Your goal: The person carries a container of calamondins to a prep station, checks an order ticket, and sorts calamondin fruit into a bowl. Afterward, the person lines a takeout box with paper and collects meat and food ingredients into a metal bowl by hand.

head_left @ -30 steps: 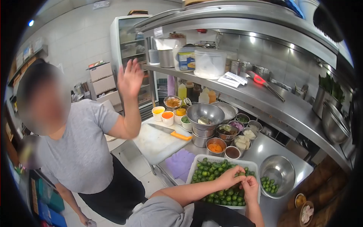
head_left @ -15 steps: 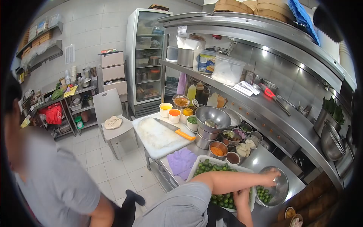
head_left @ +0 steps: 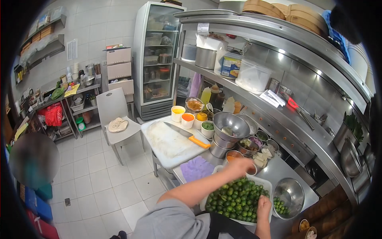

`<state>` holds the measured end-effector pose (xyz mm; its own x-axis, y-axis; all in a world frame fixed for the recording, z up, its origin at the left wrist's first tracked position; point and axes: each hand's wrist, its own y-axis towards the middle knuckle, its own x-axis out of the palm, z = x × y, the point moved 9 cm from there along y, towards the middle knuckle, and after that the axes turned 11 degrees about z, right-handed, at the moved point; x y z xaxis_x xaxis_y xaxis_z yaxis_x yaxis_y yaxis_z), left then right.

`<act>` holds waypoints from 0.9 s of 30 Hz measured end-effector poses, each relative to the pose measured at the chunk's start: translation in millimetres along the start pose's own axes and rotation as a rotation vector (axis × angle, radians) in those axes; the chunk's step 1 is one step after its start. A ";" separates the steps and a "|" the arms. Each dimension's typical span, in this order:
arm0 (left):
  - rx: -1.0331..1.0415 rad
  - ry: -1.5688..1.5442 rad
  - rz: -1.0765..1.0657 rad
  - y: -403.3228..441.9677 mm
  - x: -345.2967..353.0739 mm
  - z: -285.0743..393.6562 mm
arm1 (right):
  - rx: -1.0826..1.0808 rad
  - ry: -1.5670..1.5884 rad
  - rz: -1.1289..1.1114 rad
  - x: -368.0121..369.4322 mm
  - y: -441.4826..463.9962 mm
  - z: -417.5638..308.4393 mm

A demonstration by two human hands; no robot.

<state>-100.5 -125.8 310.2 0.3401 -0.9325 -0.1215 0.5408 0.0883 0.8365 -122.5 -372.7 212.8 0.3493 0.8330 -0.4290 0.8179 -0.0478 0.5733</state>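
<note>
Green limes [head_left: 229,200] are heaped at lower centre in a white tray [head_left: 266,184], its walls presumably preventing rolling. Over its upper edge, the left hand [head_left: 239,167] is blurred; its grip cannot be told. The right hand [head_left: 264,206] is curled among the limes, its contents hidden. Rightward, a steel bowl [head_left: 295,194] is placed, seemingly for easy reach.

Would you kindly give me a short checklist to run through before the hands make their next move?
1. Green fruit on hand: ok, heaped in the white tray.
2. Room in the steel bowl beside the tray: ok, plenty of bare metal shows.
3. Knife away from both hands: ok, it lies on the cutting board.
4. Left hand empty: cannot tell, it is blurred.
5. Right hand empty: cannot tell, its fingers are largely hidden.
</note>
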 end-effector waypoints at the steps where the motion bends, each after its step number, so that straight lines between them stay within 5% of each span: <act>1: -0.572 -0.112 -0.060 -10.2 -34.4 -34.2 | 0.029 -0.012 0.026 -3.2 1.1 0.6; 3: -0.531 -0.068 0.362 -40.5 -102.7 -89.2 | 0.053 0.009 0.103 -7.8 2.9 -8.5; 5: -0.498 0.507 0.202 -72.0 -139.8 -114.7 | 0.041 -0.019 0.134 -6.9 2.0 5.2; 6: -0.495 0.498 0.166 -101.3 -141.2 -128.7 | 0.039 -0.055 0.148 -8.4 4.9 -10.2; 8: -0.134 0.989 -0.265 -161.1 -110.9 -136.1 | -0.042 -0.172 0.165 -9.6 6.0 -29.7; 21: -0.439 0.904 -0.570 -166.7 -113.1 -142.4 | -0.070 -0.138 0.644 -55.6 -17.5 -54.9; 27: -0.402 0.847 -0.728 -186.8 -127.7 -146.5 | -0.305 0.045 0.253 20.0 -41.1 -198.3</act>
<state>-132.2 28.2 91.2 0.1718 -0.2933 -0.9404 0.9689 -0.1220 0.2151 -239.7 -244.8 319.1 0.4970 0.8393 -0.2203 0.5330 -0.0949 0.8408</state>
